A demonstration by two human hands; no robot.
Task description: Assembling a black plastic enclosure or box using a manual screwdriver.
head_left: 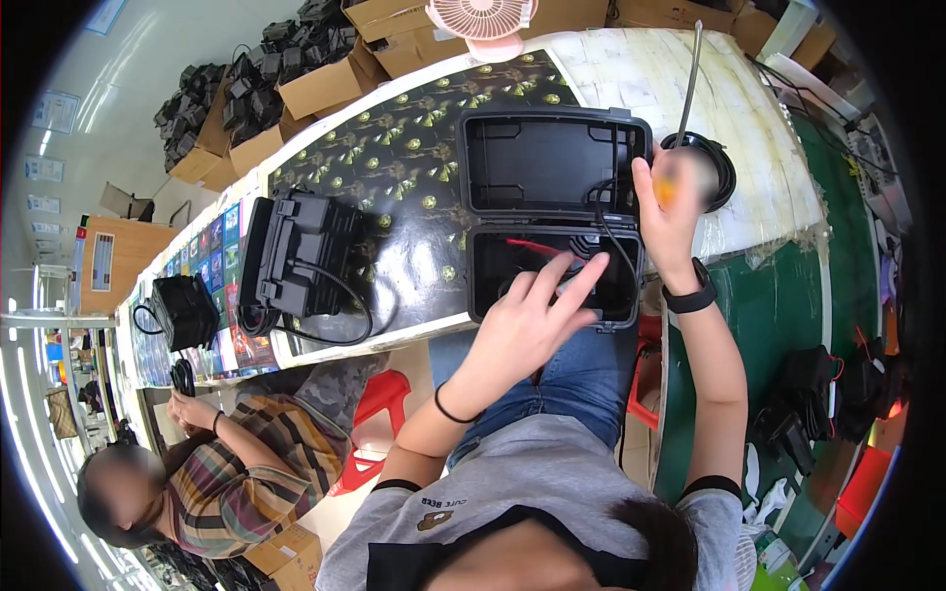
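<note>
An open black hard plastic case (557, 163) stands on the table before me, its lid swung back toward the far side. My left hand (537, 315) is over the case's near half, fingers spread and reaching down inside. Close to those fingertips lie a red wire (530, 244) and a black cable (616, 241) that loops at the right side of the case. My right hand (665, 222) is upright beside the case's right edge, one digit along that edge. A blurred patch covers its other fingers, so their grip is hidden. Behind it sits a round black object (724, 163).
Left of the case stands a closed black case (301, 261) with a cable, and farther left a smaller black box (184, 310). A pink fan (483, 25) is at the far edge. A co-worker (236, 473) sits at left near a red stool (379, 419).
</note>
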